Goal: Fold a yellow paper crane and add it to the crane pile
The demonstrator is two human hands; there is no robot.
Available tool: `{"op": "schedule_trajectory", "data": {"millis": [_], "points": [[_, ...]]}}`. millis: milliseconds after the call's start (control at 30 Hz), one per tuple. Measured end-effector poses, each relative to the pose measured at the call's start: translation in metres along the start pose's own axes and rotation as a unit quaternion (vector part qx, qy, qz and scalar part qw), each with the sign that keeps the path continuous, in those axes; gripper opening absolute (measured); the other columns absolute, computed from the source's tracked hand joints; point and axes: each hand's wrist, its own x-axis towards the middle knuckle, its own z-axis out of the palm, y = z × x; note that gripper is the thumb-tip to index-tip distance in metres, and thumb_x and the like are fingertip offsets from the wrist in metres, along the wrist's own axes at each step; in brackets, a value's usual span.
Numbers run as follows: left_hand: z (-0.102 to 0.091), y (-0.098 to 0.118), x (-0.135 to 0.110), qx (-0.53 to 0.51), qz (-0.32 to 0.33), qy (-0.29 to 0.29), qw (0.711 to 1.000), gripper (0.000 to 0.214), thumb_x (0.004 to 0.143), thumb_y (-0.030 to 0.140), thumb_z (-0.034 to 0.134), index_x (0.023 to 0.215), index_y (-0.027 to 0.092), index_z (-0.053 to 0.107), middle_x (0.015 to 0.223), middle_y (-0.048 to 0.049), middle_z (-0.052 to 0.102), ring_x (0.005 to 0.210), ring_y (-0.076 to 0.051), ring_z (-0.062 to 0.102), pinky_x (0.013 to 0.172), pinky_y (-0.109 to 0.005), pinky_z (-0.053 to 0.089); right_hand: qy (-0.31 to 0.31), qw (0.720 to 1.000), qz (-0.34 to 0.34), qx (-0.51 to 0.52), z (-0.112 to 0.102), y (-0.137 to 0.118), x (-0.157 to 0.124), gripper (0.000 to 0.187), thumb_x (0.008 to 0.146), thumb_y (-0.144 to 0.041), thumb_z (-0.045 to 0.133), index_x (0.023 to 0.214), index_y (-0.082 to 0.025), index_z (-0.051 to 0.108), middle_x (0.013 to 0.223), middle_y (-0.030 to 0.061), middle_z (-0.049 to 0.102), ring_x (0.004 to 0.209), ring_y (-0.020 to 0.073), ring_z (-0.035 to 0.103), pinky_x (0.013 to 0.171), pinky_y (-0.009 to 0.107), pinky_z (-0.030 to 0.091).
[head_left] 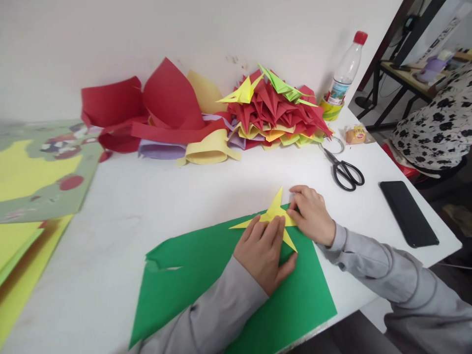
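A yellow folded-paper star (275, 212) with long pointed arms lies on a sheet of green paper (177, 280). My left hand (262, 248) rests over its lower middle, fingers stretched out and pressing down, covering part of the folds. At the star's right arm, my right hand (311, 214) pinches the paper between thumb and fingertips. The green sheet has a torn, creased upper left corner and sits beneath my left forearm.
Behind stand red folded-paper pieces (271, 105), with yellow and green ones on top, and curled coloured sheets (171, 98). Black-handled scissors (346, 172), a phone (408, 213), a wrapped snack (356, 134) and a bottle (344, 73) are right. Yellow sheets (29, 172) lie left. Someone in patterned clothing (435, 123) sits nearby.
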Motion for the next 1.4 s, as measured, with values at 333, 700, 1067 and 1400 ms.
{"op": "schedule_trajectory", "data": {"millis": [333, 700, 1067, 1400], "points": [[-0.007, -0.005, -0.016, -0.03, -0.031, 0.032, 0.999, 0.046, 0.085, 0.032, 0.048, 0.116, 0.0, 0.059, 0.109, -0.0184, 0.066, 0.101, -0.03, 0.056, 0.103, -0.05, 0.035, 0.001, 0.999, -0.01, -0.031, 0.003, -0.001, -0.001, 0.01, 0.084, -0.023, 0.062, 0.077, -0.02, 0.054, 0.126, 0.0067, 0.054, 0.116, 0.0255, 0.046, 0.094, 0.046, 0.036], [-0.005, -0.003, -0.014, 0.017, 0.003, 0.038, 0.999, 0.045, 0.089, 0.031, 0.044, 0.111, -0.004, 0.063, 0.117, -0.0213, 0.066, 0.112, -0.032, 0.056, 0.105, -0.048, 0.034, 0.007, 0.998, -0.022, -0.057, 0.001, -0.006, -0.004, 0.005, 0.085, -0.02, 0.058, 0.081, -0.019, 0.055, 0.126, 0.0096, 0.054, 0.116, 0.0266, 0.046, 0.094, 0.046, 0.037], [0.008, -0.001, -0.016, 0.04, 0.021, 0.049, 0.998, 0.041, 0.088, 0.021, 0.036, 0.108, 0.002, 0.066, 0.11, -0.023, 0.068, 0.111, -0.031, 0.059, 0.106, -0.053, 0.038, 0.007, 0.997, -0.041, -0.07, 0.001, -0.009, -0.004, 0.023, 0.083, -0.04, 0.062, 0.088, -0.019, 0.054, 0.127, 0.0148, 0.051, 0.119, 0.0295, 0.044, 0.097, 0.048, 0.035], [0.007, 0.005, -0.031, 0.062, -0.046, -0.006, 0.997, 0.044, 0.089, 0.031, 0.044, 0.119, 0.006, 0.063, 0.126, -0.0234, 0.06, 0.121, -0.036, 0.054, 0.104, -0.05, 0.038, 0.02, 0.995, -0.069, -0.062, 0.003, 0.001, -0.005, 0.022, 0.085, -0.04, 0.06, 0.09, -0.02, 0.052, 0.126, 0.0138, 0.052, 0.119, 0.0282, 0.046, 0.096, 0.046, 0.036]]}}
